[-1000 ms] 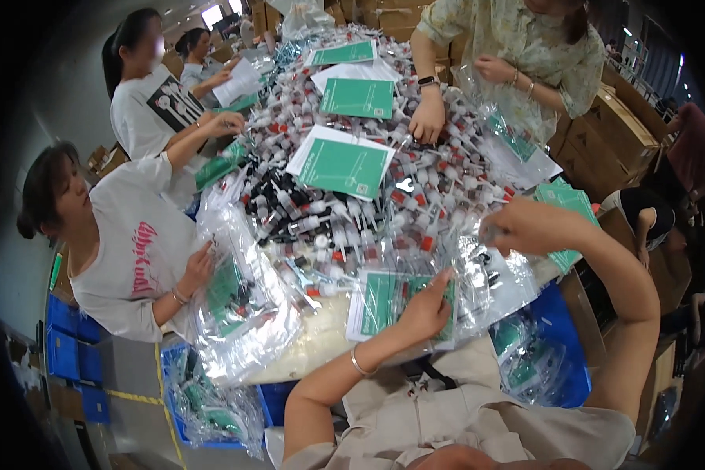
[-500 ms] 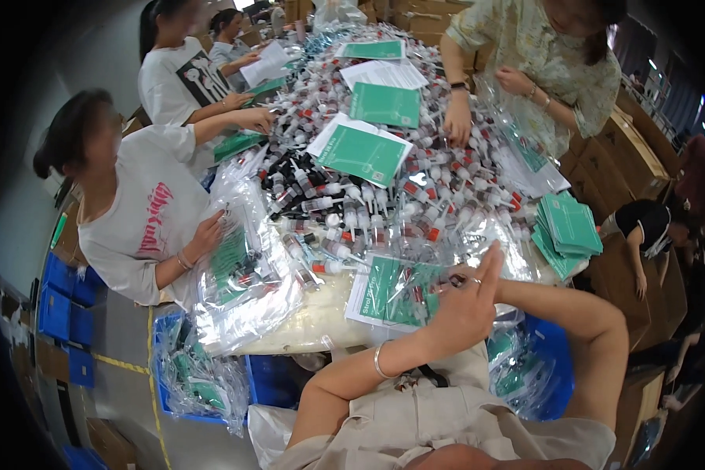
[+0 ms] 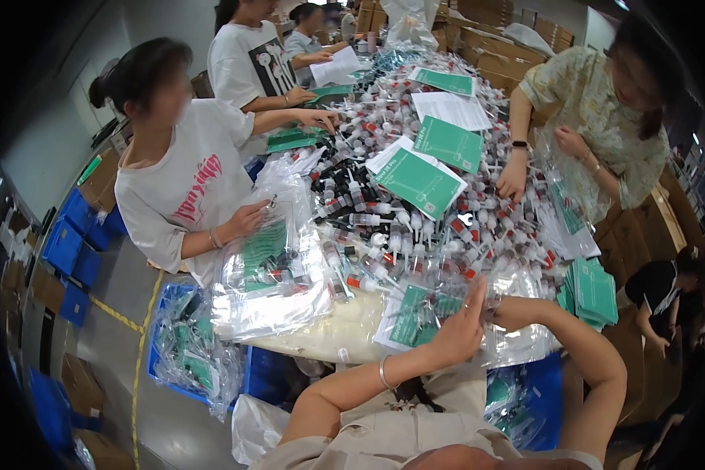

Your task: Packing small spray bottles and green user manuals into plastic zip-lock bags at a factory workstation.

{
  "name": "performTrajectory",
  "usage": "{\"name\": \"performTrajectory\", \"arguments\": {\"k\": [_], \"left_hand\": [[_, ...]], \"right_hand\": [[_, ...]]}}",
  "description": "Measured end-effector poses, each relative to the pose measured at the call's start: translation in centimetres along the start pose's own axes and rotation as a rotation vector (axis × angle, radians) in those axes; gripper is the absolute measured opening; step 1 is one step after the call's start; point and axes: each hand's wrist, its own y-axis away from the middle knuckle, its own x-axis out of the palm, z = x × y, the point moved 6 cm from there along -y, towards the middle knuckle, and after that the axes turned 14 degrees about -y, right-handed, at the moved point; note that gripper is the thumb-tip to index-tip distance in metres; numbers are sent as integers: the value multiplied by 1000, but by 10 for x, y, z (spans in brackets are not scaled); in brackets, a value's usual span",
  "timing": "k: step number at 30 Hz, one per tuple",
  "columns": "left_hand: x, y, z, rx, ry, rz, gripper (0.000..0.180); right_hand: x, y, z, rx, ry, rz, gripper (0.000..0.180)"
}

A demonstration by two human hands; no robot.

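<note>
At the far left, blue bins (image 3: pixel 74 235) stand on the floor near a strip of yellow tape (image 3: pixel 137 392). Next comes a co-worker in a white shirt (image 3: pixel 192 172), 1 hand on a clear bag (image 3: pixel 262 266) with green paper inside, the other reaching to the heap. Below that bag, a blue crate (image 3: pixel 155 356) holds more packed clear bags.

The pale tabletop (image 3: pixel 305 341) carries a broad heap of small bottles (image 3: pixel 403 227), many with white nozzles and red bands. On the heap lie 3 green booklets and some white sheets, along with a small wrench (image 3: pixel 466 220).

At the near edge, a green booklet (image 3: pixel 410 323) lies flat with white paper showing at its left side and small bottles over its upper right part. The person's left hand (image 3: pixel 456 335) is just beside it on the right, fingers straight and pointing up and away (a bangle circles the wrist). Its thumb is hidden, so I cannot tell whether this grip has hold of anything.

The right hand (image 3: pixel 517 312) is just behind the left, above clear film (image 3: pixel 517 345); its fingertips are dark and partly covered, so that grip cannot be told either.

Farther right come a stack of green booklets (image 3: pixel 593 291) and a co-worker in a patterned shirt (image 3: pixel 638 149), 1 hand in the heap.
</note>
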Motion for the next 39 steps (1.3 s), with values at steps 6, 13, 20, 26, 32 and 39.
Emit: {"name": "performTrajectory", "arguments": {"k": [6, 13, 20, 26, 32, 39], "left_hand": [[44, 3, 31, -92, -391, 510, 82], [60, 11, 50, 89, -333, 330, 71], [52, 7, 41, 127, -270, 361, 65], [44, 8, 39, 194, -231, 263, 58], [40, 4, 40, 151, -247, 317, 62], [43, 9, 41, 142, -313, 298, 60]], "right_hand": [[-63, 49, 59, -69, -89, -103, 21], [-127, -67, 140, -426, -56, -540, 18], [-126, -246, 144, -269, 525, -454, 15], [-101, -277, 149, -85, 663, -551, 15], [-124, -259, 139, -100, 534, -502, 31], [-120, -232, 164, -293, 356, -402, 46]]}}
